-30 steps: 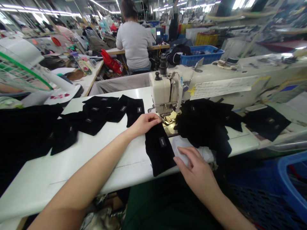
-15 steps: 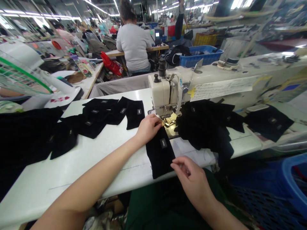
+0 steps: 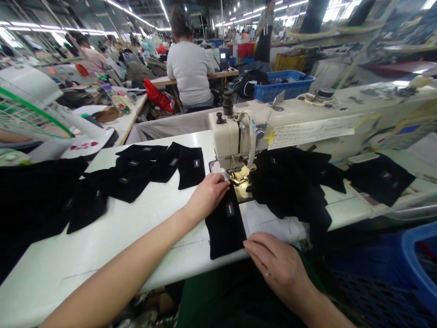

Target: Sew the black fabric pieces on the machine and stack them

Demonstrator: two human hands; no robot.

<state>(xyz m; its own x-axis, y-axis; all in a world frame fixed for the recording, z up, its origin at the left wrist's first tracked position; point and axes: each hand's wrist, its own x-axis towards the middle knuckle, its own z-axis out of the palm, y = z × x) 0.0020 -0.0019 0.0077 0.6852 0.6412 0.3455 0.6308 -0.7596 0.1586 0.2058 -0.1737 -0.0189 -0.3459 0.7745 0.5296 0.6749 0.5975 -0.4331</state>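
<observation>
A black fabric piece [image 3: 225, 232] with a small dark label [image 3: 230, 209] lies on the white table, its far end at the needle area of the sewing machine [image 3: 225, 136]. My left hand [image 3: 210, 193] is closed, fingertips bunched on the fabric's far end just left of the presser foot [image 3: 237, 176]. At the near right corner of the same piece, my right hand [image 3: 278, 266] has its fingers pressed together, thumb hidden underneath, the tips at the fabric's edge. A heap of black fabric pieces [image 3: 290, 182] sits right of the needle.
More labelled black pieces [image 3: 136, 171] are spread on the left of the table [image 3: 143, 218]. A blue basket [image 3: 416, 246] stands low at the right. Across the aisle a person [image 3: 189, 68] sits facing away, near another blue basket [image 3: 283, 84]. A green-rimmed fan [image 3: 30, 109] is at left.
My right hand has turned palm down and its fingers have closed together at the fabric's corner. My left hand stays by the needle. The whole view has shifted slightly.
</observation>
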